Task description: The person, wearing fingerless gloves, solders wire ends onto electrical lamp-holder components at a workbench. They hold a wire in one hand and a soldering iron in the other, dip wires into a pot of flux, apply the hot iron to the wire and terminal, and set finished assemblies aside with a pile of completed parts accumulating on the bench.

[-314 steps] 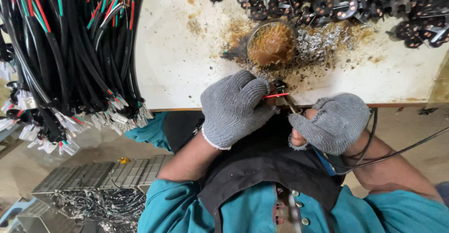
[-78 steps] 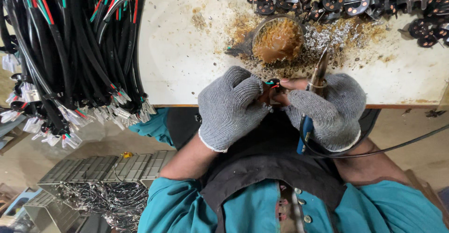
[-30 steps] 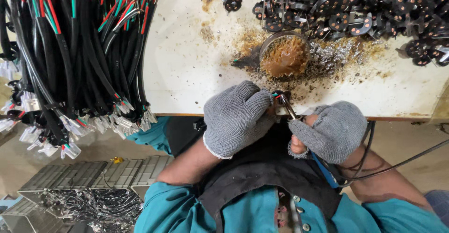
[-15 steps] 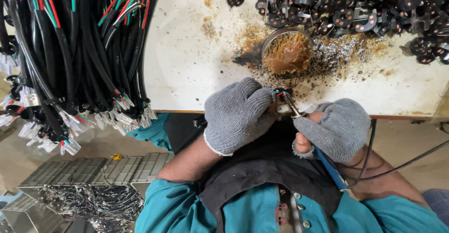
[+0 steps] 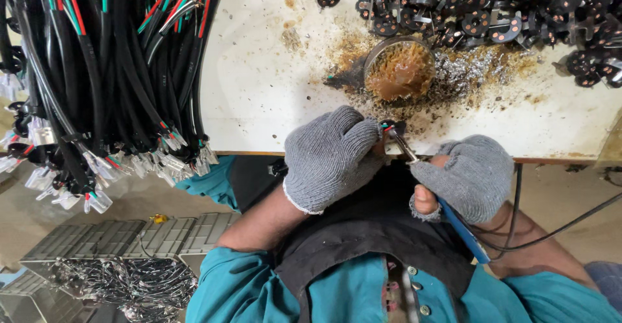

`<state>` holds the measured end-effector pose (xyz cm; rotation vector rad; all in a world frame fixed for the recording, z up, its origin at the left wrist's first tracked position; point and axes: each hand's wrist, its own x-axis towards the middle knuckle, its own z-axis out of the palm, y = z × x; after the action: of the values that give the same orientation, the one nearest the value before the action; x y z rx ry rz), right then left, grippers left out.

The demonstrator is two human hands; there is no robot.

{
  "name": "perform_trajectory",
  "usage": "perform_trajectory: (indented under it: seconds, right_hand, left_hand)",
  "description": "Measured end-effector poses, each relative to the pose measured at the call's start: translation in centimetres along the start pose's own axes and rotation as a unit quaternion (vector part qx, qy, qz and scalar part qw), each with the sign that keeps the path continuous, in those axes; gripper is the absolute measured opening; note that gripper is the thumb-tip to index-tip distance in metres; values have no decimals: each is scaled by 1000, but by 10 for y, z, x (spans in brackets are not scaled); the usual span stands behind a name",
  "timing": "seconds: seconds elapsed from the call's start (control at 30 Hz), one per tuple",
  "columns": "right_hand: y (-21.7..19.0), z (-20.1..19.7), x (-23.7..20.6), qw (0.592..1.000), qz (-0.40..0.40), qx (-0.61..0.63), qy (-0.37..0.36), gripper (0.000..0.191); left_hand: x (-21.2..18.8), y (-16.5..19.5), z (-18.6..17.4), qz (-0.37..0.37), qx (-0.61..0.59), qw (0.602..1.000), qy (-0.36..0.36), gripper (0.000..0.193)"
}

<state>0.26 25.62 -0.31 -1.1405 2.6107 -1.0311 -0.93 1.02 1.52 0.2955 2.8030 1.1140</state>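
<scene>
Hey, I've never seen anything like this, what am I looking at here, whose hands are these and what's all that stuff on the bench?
This one picture comes from a camera worn on a person's head, looking down. Both hands wear grey knit gloves. The left hand pinches a small part with red and green wires. The right hand holds a blue-handled soldering iron, its tip at that part. On the stained white bench sit a round tin of brown paste, black round parts and a bundle of black cables.
</scene>
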Motion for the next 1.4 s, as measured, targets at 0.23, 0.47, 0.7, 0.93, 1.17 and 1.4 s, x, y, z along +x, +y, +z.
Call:
perform_trajectory:
  seconds: [0.23,0.47,0.7,0.93,1.17,1.4]
  right_hand:
    - [3,1,1,1000,-13,15,-6,16]
    - [2,2,2,1000,-18,17,12,16]
    - [0,1,-1,999,-14,19,36,16]
    - [-3,-3,4,999,-17,5,36,17]
    - [-7,-1,-2,990,19,57,125,17]
    - [-21,9,-11,946,221,145,186,29]
  left_hand:
    - [0,0,0,3,-4,1000,-2,17]
    - [0,-1,-3,8,-14,1000,-19,20]
    - [-1,-2,0,5,-5,1000,-8,20]
    - [-1,0,1,-3,6,1000,-2,18]
    - [-3,-1,2,8,6,1000,13,16]
    - [-2,-1,-2,16,-2,1000,7,16]
